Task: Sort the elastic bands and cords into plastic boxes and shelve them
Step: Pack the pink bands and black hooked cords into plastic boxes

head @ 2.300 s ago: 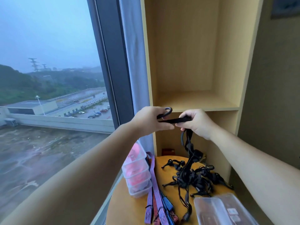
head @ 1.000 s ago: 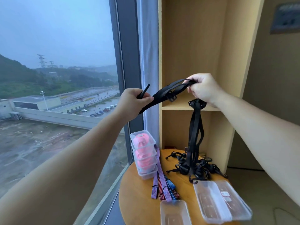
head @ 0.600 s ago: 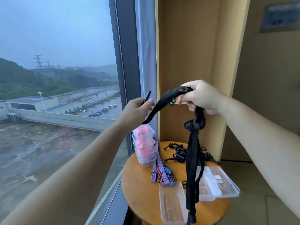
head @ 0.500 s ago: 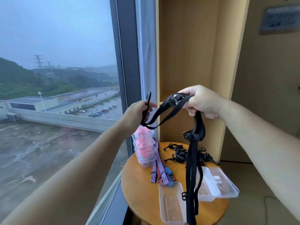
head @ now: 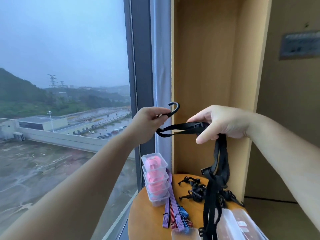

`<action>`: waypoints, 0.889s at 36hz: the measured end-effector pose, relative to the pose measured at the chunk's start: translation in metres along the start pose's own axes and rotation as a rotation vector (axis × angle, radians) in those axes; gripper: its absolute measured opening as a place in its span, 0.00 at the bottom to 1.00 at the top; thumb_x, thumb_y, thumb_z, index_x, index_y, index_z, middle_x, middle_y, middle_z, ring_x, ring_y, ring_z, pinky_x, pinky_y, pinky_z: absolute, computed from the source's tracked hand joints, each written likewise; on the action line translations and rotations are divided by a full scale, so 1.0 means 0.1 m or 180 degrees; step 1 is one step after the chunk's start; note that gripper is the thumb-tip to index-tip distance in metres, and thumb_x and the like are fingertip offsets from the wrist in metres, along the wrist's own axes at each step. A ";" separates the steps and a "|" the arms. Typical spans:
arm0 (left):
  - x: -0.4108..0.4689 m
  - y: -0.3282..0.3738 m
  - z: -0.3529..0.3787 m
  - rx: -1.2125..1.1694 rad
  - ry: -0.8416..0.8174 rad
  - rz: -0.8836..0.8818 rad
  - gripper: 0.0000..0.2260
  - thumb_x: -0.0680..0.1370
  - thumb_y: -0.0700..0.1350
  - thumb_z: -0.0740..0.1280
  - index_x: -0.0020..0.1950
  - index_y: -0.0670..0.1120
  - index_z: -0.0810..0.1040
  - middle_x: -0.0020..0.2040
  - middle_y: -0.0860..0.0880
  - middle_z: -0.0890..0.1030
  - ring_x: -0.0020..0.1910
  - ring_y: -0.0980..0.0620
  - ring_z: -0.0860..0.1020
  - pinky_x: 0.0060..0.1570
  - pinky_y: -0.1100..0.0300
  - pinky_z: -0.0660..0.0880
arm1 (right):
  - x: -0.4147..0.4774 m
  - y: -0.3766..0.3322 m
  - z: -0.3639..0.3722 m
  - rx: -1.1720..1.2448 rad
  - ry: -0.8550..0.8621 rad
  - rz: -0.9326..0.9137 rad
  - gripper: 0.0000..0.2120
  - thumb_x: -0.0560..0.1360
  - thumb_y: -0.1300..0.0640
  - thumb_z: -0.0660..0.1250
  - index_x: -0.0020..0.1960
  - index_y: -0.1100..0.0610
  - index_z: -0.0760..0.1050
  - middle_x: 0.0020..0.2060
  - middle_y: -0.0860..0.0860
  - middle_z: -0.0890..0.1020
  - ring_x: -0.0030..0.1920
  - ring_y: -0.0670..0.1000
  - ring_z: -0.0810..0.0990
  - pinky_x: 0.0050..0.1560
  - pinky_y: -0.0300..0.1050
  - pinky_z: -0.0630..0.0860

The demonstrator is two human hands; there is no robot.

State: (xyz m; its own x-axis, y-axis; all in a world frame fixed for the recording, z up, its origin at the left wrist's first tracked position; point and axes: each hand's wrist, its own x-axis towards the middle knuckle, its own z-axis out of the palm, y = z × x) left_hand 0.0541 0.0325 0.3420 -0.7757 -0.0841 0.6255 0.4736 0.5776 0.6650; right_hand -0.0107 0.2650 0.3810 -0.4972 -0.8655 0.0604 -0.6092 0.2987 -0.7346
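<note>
Above the desk [head: 149,213], the left hand [head: 149,120] is pinching the black strap's [head: 180,128] stiff hook [head: 174,108] at ten o'clock; the right hand's [head: 223,123] grip is clutching its seemingly limp, light middle, tail dangling toward six.

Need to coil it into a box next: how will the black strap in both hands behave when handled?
Probably floppy: the black strap sags between the left hand and right hand, and its tail hangs limp toward the table. Likely light, since a loose pinch holds it. Its hook and buckles may snag the black pile below.
</note>
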 end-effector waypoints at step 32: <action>0.19 -0.22 -0.01 0.0533 -0.0224 -0.0195 0.10 0.80 0.37 0.63 0.58 0.48 0.78 0.47 0.50 0.83 0.41 0.53 0.83 0.46 0.63 0.79 | 0.35 0.09 -0.27 -0.1425 0.1441 -0.0577 0.06 0.79 0.49 0.65 0.43 0.43 0.79 0.35 0.46 0.81 0.27 0.41 0.69 0.30 0.34 0.67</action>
State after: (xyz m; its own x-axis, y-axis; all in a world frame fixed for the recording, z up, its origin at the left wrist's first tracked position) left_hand 0.0298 0.0178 0.3396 -0.8310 -0.0696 0.5519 0.3531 0.7006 0.6200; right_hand -0.0501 0.2479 0.3949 -0.5138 -0.6924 0.5065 -0.8570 0.3872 -0.3401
